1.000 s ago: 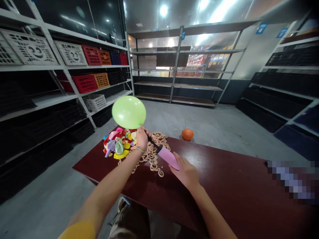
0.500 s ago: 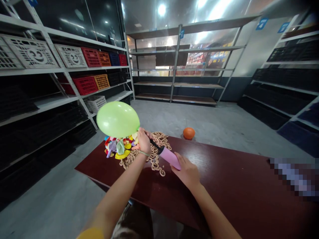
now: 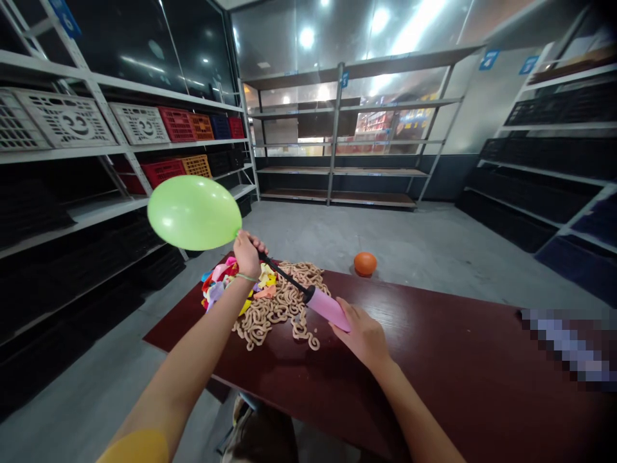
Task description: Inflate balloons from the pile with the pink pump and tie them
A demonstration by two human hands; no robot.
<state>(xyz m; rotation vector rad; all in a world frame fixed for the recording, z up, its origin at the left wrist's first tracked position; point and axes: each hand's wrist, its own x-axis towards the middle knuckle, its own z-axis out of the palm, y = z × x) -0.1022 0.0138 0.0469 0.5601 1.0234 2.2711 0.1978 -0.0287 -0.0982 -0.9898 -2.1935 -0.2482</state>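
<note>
My left hand (image 3: 247, 253) is closed around the neck of an inflated light green balloon (image 3: 193, 212), at the far end of a black rod. That rod runs into the pink barrel of a balloon pump (image 3: 328, 308), with a long stretch of it showing. My right hand (image 3: 364, 337) wraps round the barrel's other end. Below and behind my left hand lies a pile of limp balloons (image 3: 219, 283) in several colours. A heap of beige, curly, cord-like pieces (image 3: 270, 312) spreads beside them. Where the balloon meets the rod is hidden by my fingers.
The dark red table (image 3: 434, 360) stretches to the right, with a pixelated patch (image 3: 563, 344) at its right end. An orange balloon (image 3: 365, 263) rests on the floor behind it. Shelves with crates (image 3: 67, 119) line the left; a metal rack (image 3: 332, 141) stands at the back.
My left hand has moved left and up with the green balloon, drawing more of the black rod out of the pink barrel. My right hand has stayed nearly in place.
</note>
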